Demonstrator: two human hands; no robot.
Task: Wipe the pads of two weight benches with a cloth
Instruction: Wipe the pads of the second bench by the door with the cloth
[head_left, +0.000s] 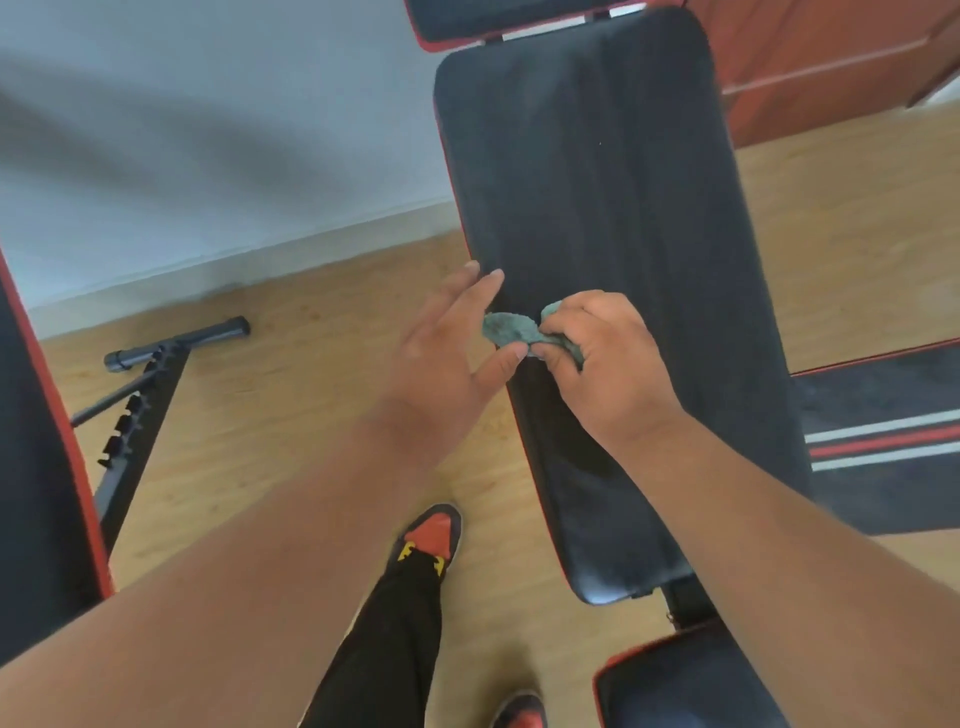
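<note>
Cloth (506, 332) between hands over bench pad (597, 208).

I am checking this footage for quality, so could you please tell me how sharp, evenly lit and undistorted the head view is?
Head view: soft all over, with the cloth in the right hand lacking fine texture; wide-angle bending splays the forearms and curves the bench pad; daylight is diffuse, with a pale sheen on the pad's upper part and faint shadows on the wall.

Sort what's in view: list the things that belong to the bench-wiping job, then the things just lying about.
Job:
cloth, gripped by right hand
left hand, open
long back pad
seat pad
second bench's pad

Lying about:
striped mat
wooden cabinet
</note>
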